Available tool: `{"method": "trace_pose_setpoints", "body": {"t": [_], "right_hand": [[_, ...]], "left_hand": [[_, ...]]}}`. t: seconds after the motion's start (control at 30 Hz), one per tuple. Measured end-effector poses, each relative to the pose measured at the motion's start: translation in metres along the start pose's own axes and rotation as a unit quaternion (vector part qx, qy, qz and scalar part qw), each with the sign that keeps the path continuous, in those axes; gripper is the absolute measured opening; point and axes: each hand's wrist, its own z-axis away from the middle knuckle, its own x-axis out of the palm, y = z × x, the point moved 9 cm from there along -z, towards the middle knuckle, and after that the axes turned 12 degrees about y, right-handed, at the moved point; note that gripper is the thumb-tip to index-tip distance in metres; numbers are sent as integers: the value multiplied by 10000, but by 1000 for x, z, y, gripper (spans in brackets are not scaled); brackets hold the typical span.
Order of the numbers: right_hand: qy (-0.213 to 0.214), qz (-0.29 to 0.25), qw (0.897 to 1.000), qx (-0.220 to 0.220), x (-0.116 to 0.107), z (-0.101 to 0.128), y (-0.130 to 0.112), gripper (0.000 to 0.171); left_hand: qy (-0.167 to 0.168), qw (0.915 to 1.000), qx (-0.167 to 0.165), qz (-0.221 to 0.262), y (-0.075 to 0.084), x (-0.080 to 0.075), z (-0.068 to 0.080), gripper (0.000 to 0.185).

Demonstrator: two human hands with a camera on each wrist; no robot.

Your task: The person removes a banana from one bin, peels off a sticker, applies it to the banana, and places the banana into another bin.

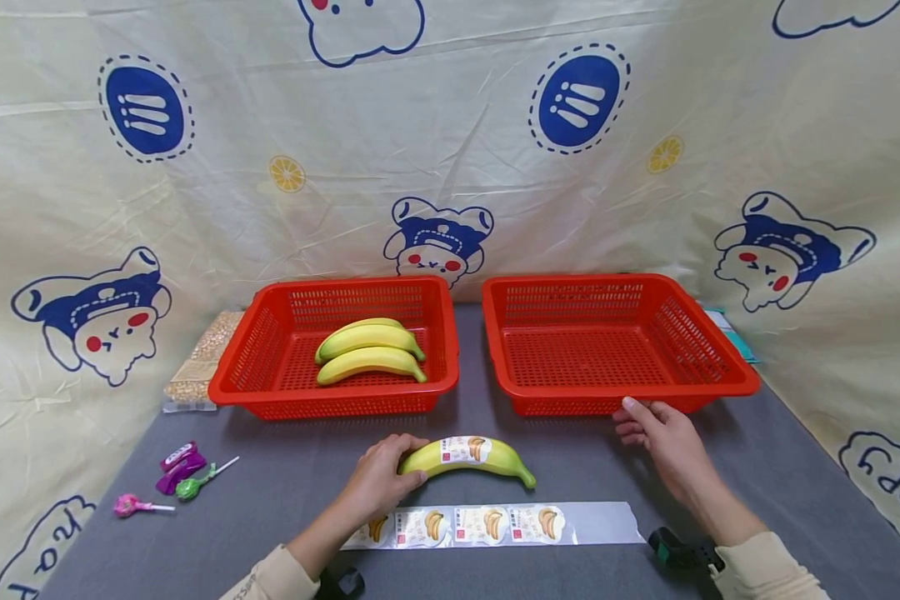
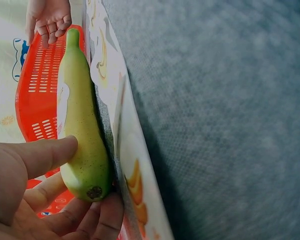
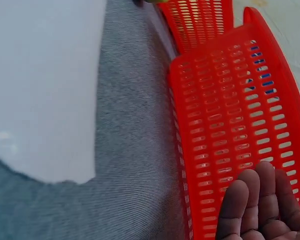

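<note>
Light: we see bright, even light from above, without hard glare.
Shadows: soft and short under the left basket [image 1: 333, 346], the right basket [image 1: 615, 342] and the banana [image 1: 468, 457] on the grey surface [image 1: 757, 492].
Distortion: our head view bends the backdrop [image 1: 450, 142] at its edges.
Focus: in our wrist views the fingers [image 3: 255, 200] and the sticker strip [image 2: 120, 125] are soft; a pale washed-out patch fills the right-wrist view's left.

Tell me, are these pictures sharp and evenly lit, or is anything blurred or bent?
Head view: even light, soft shadows, sharp, but the wide lens bows the baskets. Left wrist view: banana fairly sharp, left hand soft. Right wrist view: fingers blurred, sticker strip glaring white.
</note>
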Motion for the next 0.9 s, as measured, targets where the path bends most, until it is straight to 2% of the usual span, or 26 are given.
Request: {"method": "trace_pose_setpoints", "body": {"t": [0.1,0.2,0.37,0.53,0.67,0.8,0.9], "right_hand": [[33,-674,9975,219,-3,-3,1,43],[-19,-1362,9901,329,-3,-5,1,31],[-175,-1991,9791,365,-3,-6,-1,26],[-225,-2121,9765,313,-3,-6,-2,25],[-238,-2136,9763,252,-3,-6,-2,24],[-211,-2081,9776,241,-2,-7,-2,24],[-190,-2026,9788,237,-1,-7,-1,24]], "left_hand": [[-15,10000,4,3,1,0,0,38],[-38,10000,-17,7,2,0,0,38],[-38,10000,-16,27,2,0,0,37],[-11,10000,22,12,4,-2,1,37],[24,9999,74,154,12,-9,1,38],[117,9987,252,428,30,-20,-3,38],[233,9966,439,664,50,-30,-10,38]]}}
